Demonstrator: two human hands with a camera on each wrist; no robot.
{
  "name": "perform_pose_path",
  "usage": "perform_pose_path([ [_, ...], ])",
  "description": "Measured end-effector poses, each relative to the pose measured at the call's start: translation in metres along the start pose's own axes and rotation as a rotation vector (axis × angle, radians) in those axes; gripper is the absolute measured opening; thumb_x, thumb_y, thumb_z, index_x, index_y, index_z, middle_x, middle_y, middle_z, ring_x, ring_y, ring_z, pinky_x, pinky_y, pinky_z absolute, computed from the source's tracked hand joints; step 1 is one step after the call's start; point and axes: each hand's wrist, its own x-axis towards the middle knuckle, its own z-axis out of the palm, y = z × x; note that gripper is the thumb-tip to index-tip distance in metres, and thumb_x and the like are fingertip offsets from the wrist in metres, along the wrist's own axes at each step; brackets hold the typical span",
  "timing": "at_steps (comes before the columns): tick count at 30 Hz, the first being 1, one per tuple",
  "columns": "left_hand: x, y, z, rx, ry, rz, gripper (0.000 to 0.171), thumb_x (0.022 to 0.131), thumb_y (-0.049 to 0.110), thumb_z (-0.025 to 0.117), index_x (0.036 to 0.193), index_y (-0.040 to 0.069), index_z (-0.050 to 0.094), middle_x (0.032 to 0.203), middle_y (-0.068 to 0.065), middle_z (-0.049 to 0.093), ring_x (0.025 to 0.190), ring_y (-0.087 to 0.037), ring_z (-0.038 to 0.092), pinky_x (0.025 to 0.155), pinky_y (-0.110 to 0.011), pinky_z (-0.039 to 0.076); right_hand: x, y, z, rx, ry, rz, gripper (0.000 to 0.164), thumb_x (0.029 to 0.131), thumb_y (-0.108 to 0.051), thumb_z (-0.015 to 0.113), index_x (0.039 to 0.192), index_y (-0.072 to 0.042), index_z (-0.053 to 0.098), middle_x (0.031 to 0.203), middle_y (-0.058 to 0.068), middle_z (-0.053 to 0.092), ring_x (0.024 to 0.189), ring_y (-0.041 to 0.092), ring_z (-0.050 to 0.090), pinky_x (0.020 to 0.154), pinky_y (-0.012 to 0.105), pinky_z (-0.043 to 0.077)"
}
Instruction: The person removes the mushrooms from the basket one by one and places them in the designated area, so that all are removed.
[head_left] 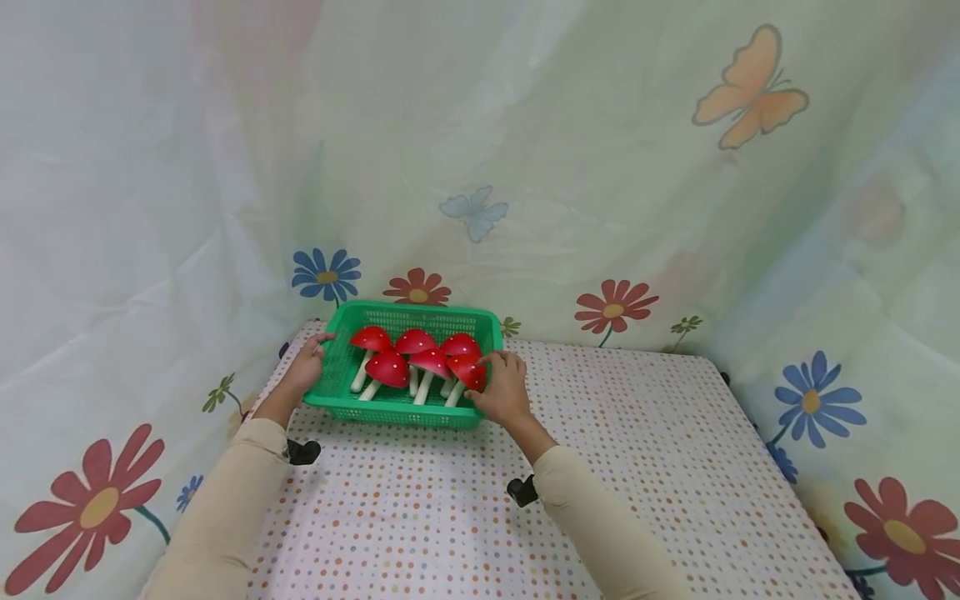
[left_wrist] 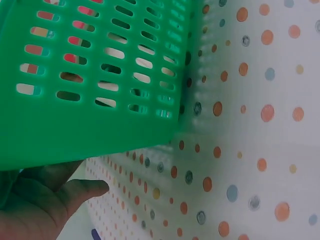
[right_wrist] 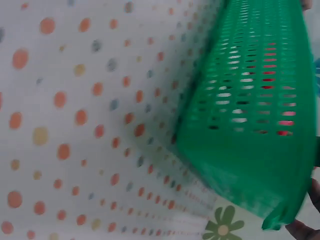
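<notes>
A green plastic basket with slotted walls sits at the far left of the dotted table. Several toy mushrooms with red, white-spotted caps and white stems lie inside it. My left hand holds the basket's left side near the rim; in the left wrist view its thumb shows below the basket's edge and its other fingers are partly hidden. At the right rim, my right hand grips the basket, fingers over the edge beside the nearest red cap. Only its fingertips show in the right wrist view.
A white tablecloth with coloured dots covers the table. Behind and at both sides hangs a pale curtain printed with flowers and butterflies, close to the table's back edge. Black straps sit at both wrists.
</notes>
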Motion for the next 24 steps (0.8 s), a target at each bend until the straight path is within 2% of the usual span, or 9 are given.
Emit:
perform_pose_path([
  [5, 0.001, -0.004, 0.004, 0.036, 0.008, 0.015, 0.051, 0.110, 0.025, 0.016, 0.160, 0.019, 0.009, 0.165, -0.023, 0.005, 0.151, -0.045, 0.005, 0.119, -0.064, 0.013, -0.003, 0.009, 0.008, -0.048, -0.015, 0.142, 0.043, 0.079, -0.021, 0.083, 0.111, -0.009, 0.057, 0.146, 0.020, 0.042, 0.145, 0.044, 0.023, 0.110, 0.056, 0.040],
  [10, -0.002, -0.002, 0.003, 0.077, 0.024, 0.034, 0.052, 0.110, 0.027, 0.014, 0.161, 0.019, 0.004, 0.165, -0.022, 0.003, 0.150, -0.047, 0.005, 0.119, -0.065, 0.011, 0.000, 0.005, 0.009, -0.022, -0.030, 0.226, 0.039, 0.077, -0.021, 0.082, 0.105, -0.009, 0.058, 0.143, 0.023, 0.045, 0.142, 0.045, 0.028, 0.104, 0.057, 0.044],
  [12, -0.001, -0.001, 0.001, 0.089, 0.022, 0.034, 0.052, 0.110, 0.027, 0.013, 0.161, 0.019, 0.003, 0.165, -0.022, 0.003, 0.150, -0.047, 0.005, 0.119, -0.066, 0.011, 0.003, 0.001, 0.009, -0.053, -0.037, 0.232, 0.038, 0.076, -0.019, 0.082, 0.104, -0.009, 0.057, 0.137, 0.023, 0.049, 0.138, 0.044, 0.033, 0.099, 0.056, 0.048],
  [18, 0.002, -0.003, 0.000, 0.100, 0.013, 0.033, 0.053, 0.109, 0.028, 0.011, 0.161, 0.020, 0.002, 0.165, -0.021, 0.001, 0.151, -0.046, 0.002, 0.119, -0.065, 0.008, 0.010, -0.005, 0.008, -0.210, -0.079, 0.217, 0.029, 0.079, -0.014, 0.072, 0.103, -0.010, 0.057, 0.117, 0.020, 0.057, 0.122, 0.043, 0.047, 0.102, 0.057, 0.044],
  [24, 0.001, -0.004, 0.001, 0.093, 0.010, 0.032, 0.052, 0.109, 0.028, 0.012, 0.161, 0.020, 0.004, 0.165, -0.020, 0.001, 0.151, -0.045, 0.001, 0.120, -0.065, 0.007, 0.012, -0.003, 0.012, -0.253, -0.063, 0.192, 0.030, 0.083, -0.014, 0.068, 0.111, -0.007, 0.058, 0.129, 0.022, 0.055, 0.129, 0.043, 0.045, 0.110, 0.060, 0.036],
])
